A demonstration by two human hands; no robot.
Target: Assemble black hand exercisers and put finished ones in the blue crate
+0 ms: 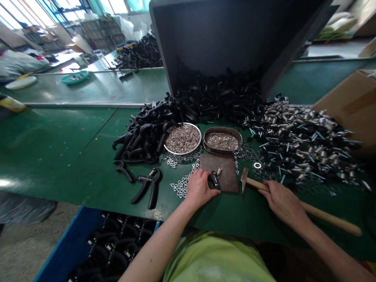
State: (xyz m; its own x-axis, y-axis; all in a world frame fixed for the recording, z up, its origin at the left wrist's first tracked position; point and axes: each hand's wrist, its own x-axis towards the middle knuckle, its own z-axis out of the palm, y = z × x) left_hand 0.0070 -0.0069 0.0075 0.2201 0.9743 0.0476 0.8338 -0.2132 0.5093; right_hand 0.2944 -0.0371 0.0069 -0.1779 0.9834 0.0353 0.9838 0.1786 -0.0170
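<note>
My left hand [199,187] is closed around a black hand-grip exerciser part [215,181], held at the left side of a square steel plate [230,172]. A shiny metal piece [219,171] sticks up at its far end. My right hand [280,197] is wrapped round the wooden handle of a hammer [331,219], whose head [244,179] is just right of the plate. Small nuts [180,188] lie scattered left of my left hand. Farther left, a joined hand-grip exerciser [148,188] lies on the green table, beside a loose black handle [123,170].
Behind the plate stand a white dish of rivets [200,137] and an oval tin [241,141] of small metal parts. Black handles [141,137] are heaped left, metal-ended parts [308,137] right. A large dark bin [217,43], a cardboard box [349,105] and a blue crate [63,244] surround them.
</note>
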